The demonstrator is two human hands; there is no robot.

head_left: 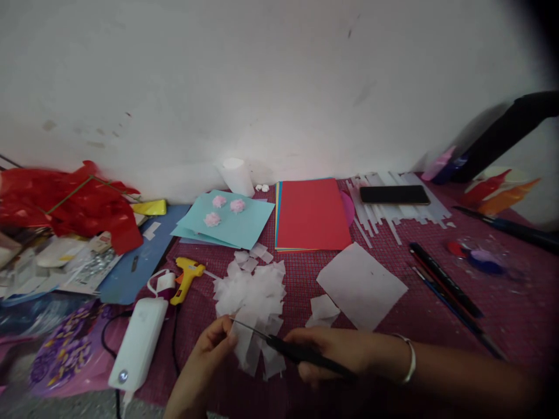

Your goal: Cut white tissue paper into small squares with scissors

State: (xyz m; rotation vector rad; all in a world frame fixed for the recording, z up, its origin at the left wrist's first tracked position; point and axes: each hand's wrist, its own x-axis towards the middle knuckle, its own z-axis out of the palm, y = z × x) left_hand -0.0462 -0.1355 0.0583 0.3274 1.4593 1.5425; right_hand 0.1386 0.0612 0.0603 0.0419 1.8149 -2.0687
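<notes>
My left hand (208, 355) pinches a thin white paper strip (243, 333) between thumb and fingers. In my right hand (325, 349) are black-handled scissors (288, 347), their blades lying across that strip near my left fingertips. Beneath and beyond the strip spreads a loose pile of small cut white paper pieces (248, 291). To its right lie a larger white sheet (361, 285) and a smaller folded-looking white piece (322, 311). Part of the scissors' handle is hidden by my right fingers.
Left of the pile sit a yellow glue gun (188, 279) and a white power bank (140, 343) with cables. Behind are pink paper flowers (212, 219) on light blue paper (248, 224), red paper (310, 215) and a phone (394, 195) on glue sticks. Pens (445, 279) lie right.
</notes>
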